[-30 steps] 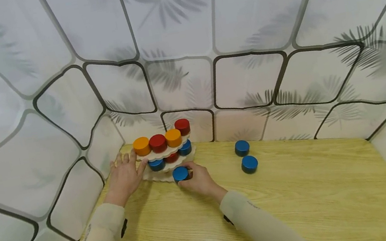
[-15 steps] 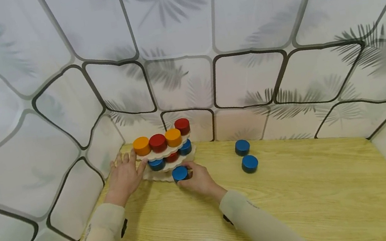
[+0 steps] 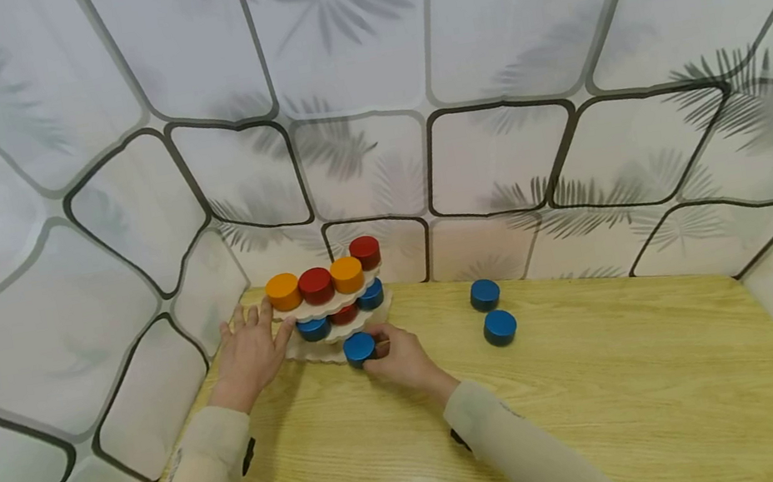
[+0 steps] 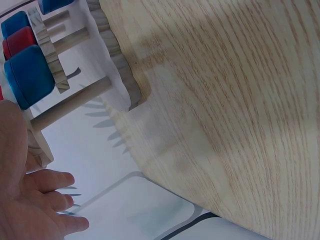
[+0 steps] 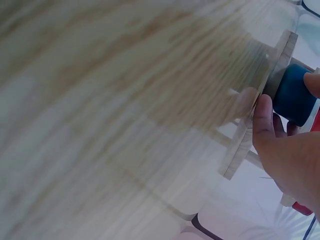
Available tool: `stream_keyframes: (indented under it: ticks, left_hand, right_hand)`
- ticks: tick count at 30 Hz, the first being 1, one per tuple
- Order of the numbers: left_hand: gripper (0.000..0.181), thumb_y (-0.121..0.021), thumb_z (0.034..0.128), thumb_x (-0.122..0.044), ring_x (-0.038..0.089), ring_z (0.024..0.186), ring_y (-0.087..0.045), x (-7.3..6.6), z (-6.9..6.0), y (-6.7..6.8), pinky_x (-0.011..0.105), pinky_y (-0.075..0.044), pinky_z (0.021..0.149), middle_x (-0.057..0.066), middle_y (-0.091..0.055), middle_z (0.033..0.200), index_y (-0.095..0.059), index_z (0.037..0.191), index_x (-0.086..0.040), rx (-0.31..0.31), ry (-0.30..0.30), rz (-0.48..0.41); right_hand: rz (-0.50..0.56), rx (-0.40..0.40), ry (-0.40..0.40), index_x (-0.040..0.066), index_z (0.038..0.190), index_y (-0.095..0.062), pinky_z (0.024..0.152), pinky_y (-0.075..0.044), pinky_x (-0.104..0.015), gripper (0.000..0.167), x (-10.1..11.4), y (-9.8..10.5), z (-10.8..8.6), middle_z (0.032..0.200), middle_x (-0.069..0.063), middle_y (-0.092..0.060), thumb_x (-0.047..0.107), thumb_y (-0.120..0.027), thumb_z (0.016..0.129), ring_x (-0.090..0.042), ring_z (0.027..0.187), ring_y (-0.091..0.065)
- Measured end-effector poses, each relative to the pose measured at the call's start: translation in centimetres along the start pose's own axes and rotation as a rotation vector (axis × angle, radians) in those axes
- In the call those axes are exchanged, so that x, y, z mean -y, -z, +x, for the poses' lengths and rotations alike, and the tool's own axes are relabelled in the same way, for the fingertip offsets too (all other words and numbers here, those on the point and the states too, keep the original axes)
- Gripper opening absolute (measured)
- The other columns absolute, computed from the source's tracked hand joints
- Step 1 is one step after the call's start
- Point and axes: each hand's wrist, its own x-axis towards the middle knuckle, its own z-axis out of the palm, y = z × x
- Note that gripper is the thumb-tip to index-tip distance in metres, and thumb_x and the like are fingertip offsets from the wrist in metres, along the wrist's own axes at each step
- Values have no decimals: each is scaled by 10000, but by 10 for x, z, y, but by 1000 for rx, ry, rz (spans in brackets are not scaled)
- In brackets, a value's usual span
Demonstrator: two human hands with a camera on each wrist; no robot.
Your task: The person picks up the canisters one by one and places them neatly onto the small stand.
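A pale wooden three-tier rack [image 3: 318, 354] with wavy edges stands at the table's back left. Orange cylinders [image 3: 284, 292] and red cylinders [image 3: 316, 287] line its top tier; blue and red ones sit on the middle tier. My left hand [image 3: 249, 355] rests against the rack's left end, fingers spread and thumb at the top tier's edge. At the bottom tier's front, my right hand [image 3: 405, 360] holds a blue cylinder [image 3: 360, 350] between thumb and forefinger. In the right wrist view, that blue cylinder [image 5: 294, 95] stands upright against the bottom board, partly hidden by fingers.
Two loose blue cylinders, a farther one [image 3: 484, 294] and a nearer one [image 3: 500, 327], stand on the wooden table [image 3: 622, 389] right of the rack. Patterned white walls [image 3: 375, 167] close off the back and both sides.
The blue cylinder at my right hand has shifted slightly left on the bottom tier. My right thumb has slid a little to the right. My left hand has stayed in place.
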Motion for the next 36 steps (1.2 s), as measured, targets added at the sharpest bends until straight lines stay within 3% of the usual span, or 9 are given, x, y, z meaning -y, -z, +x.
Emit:
stream_keyframes:
  ticks: [8, 20, 27, 36]
  left_hand:
    - [708, -368, 1148, -459, 617, 1511, -275, 0, 1, 0, 776, -239, 1196, 397, -420, 1568, -319, 1615, 71, 8, -1, -1]
    - [702, -369, 1149, -458, 616, 1505, -290, 1, 1, -1, 773, -255, 1191, 392, -433, 1563, -328, 1612, 68, -1, -7, 8]
    - [701, -369, 1149, -454, 616, 1503, -289, 1, -1, 0, 775, -250, 1193, 394, -426, 1565, -327, 1609, 72, 2, -3, 8]
    - [701, -372, 1148, -456, 618, 1493, -307, 1, 0, -1, 775, -261, 1187, 399, -441, 1551, -342, 1601, 79, -13, -14, 16]
  right_hand:
    - [-28, 0, -11, -4, 1472, -590, 877, -603, -339, 613, 6, -3, -1, 1277, -165, -716, 115, -798, 908, -202, 994, -682]
    - [-53, -16, 52, 21, 1452, -624, 753, -539, -208, 574, 5, -8, 4, 1195, -139, -748, 130, -806, 919, -129, 874, -623]
    - [-89, -28, 68, 27, 1443, -637, 673, -494, -190, 565, 3, -13, 7, 1166, -137, -755, 158, -809, 921, -93, 772, -570]
    - [-152, -53, 92, 79, 1407, -686, 628, -427, -196, 515, 2, -16, 10, 928, -98, -705, 187, -815, 920, -84, 710, -507]
